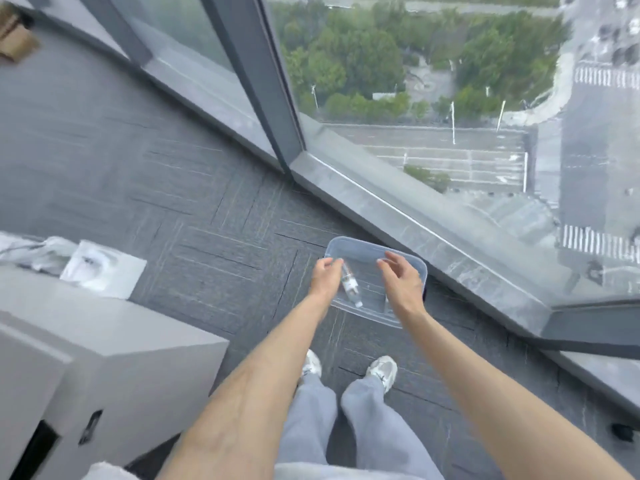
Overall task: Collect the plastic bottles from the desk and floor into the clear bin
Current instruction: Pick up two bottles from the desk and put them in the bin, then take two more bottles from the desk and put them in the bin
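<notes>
A grey carpet-tiled floor (pixel 194 209) fills the middle of the frame; a glazed window wall with a grey sill (pixel 415 230) runs from the upper left down to the right edge, and a dark mullion (pixel 256 81) meets the sill at a corner just above the centre; a street, trees and zebra crossings show far below through the glass. A white desk (pixel 104 341) occupies the lower left, well apart from the sill; on its far end lie a white packet (pixel 104 270) and some crumpled white wrapping (pixel 34 252); a brown cardboard box (pixel 14 39) sits in the upper left corner, and a small dark object (pixel 621 432) lies on the floor at the lower right. Nothing stands between the arms and the container.

One clear bin (pixel 360 242) rests on the floor just beside the sill, right of centre; inside its outline is one plastic bottle (pixel 351 284), slanted with its cap end toward the bottom of the frame; no other bottle is seen.

Two hands reach over the bin; the left hand (pixel 325 275) has curled fingers at the bottle's upper end, though whether it actually grips is unclear; the right hand (pixel 401 282) hangs with relaxed, spread fingers and holds nothing. Two white shoes (pixel 382 370) stand on the carpet below the bin.
</notes>
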A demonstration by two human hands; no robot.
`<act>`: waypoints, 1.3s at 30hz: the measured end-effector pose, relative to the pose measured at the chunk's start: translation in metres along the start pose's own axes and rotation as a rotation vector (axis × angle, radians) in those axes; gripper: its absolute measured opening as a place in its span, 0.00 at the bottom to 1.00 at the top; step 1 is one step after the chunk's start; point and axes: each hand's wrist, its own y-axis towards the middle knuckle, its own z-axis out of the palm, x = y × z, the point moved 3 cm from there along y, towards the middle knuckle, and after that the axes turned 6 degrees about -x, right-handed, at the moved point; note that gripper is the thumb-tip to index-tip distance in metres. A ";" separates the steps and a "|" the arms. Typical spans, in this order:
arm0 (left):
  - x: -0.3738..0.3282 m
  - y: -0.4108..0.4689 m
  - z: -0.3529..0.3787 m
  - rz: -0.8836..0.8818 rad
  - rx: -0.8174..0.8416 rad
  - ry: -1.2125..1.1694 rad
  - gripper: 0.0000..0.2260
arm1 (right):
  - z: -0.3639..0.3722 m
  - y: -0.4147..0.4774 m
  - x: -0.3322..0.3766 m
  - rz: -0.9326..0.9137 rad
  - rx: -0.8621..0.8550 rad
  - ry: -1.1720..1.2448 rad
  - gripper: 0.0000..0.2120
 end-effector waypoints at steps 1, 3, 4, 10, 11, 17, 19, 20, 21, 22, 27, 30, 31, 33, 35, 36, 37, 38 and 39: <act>0.000 -0.009 -0.013 0.001 -0.020 -0.062 0.16 | 0.002 -0.012 0.013 -0.032 0.034 -0.024 0.19; 0.002 -0.029 -0.040 0.010 -0.056 -0.150 0.11 | 0.007 -0.036 0.035 -0.085 0.096 -0.061 0.18; 0.007 -0.037 -0.053 0.012 -0.077 -0.179 0.10 | 0.013 -0.048 0.044 -0.110 0.124 -0.069 0.18; 0.048 -0.078 -0.155 -0.011 -0.234 -0.386 0.09 | 0.087 -0.117 0.079 -0.244 0.311 -0.119 0.18; 0.057 -0.085 -0.178 -0.013 -0.271 -0.420 0.09 | 0.104 -0.131 0.081 -0.273 0.354 -0.136 0.18; 0.144 -0.141 -0.325 0.020 -0.501 -0.636 0.08 | 0.214 -0.246 0.076 -0.427 0.649 -0.244 0.17; 0.191 -0.161 -0.372 -0.004 -0.574 -0.707 0.07 | 0.247 -0.291 0.067 -0.460 0.721 -0.271 0.17; 0.215 -0.173 -0.393 -0.019 -0.609 -0.741 0.08 | 0.262 -0.313 0.062 -0.472 0.747 -0.273 0.18; 0.240 -0.185 -0.412 -0.026 -0.645 -0.772 0.09 | 0.276 -0.338 0.056 -0.483 0.769 -0.267 0.20; 0.264 -0.198 -0.431 -0.034 -0.681 -0.794 0.10 | 0.291 -0.362 0.050 -0.489 0.793 -0.260 0.22; 0.370 -0.259 -0.506 -0.057 -0.821 -0.876 0.10 | 0.361 -0.486 0.018 -0.483 0.967 -0.249 0.28; 0.417 -0.287 -0.549 -0.079 -0.889 -0.965 0.08 | 0.400 -0.556 0.004 -0.512 1.102 -0.285 0.30; 0.432 -0.295 -0.564 -0.089 -0.923 -0.990 0.07 | 0.413 -0.577 0.000 -0.524 1.148 -0.301 0.30; 0.460 -0.310 -0.591 -0.122 -1.005 -1.033 0.07 | 0.443 -0.616 -0.009 -0.538 1.226 -0.343 0.28; 0.480 -0.320 -0.613 -0.147 -1.068 -1.062 0.08 | 0.471 -0.645 -0.017 -0.542 1.290 -0.371 0.26; 0.489 -0.325 -0.625 -0.156 -1.100 -1.085 0.08 | 0.487 -0.659 -0.022 -0.543 1.323 -0.386 0.26; 0.498 -0.328 -0.636 -0.163 -1.130 -1.104 0.07 | 0.503 -0.672 -0.026 -0.543 1.358 -0.401 0.26; 0.505 -0.333 -0.648 -0.170 -1.161 -1.120 0.08 | 0.519 -0.685 -0.031 -0.540 1.393 -0.419 0.26; 0.513 -0.338 -0.659 -0.181 -1.193 -1.132 0.09 | 0.535 -0.698 -0.036 -0.538 1.429 -0.432 0.26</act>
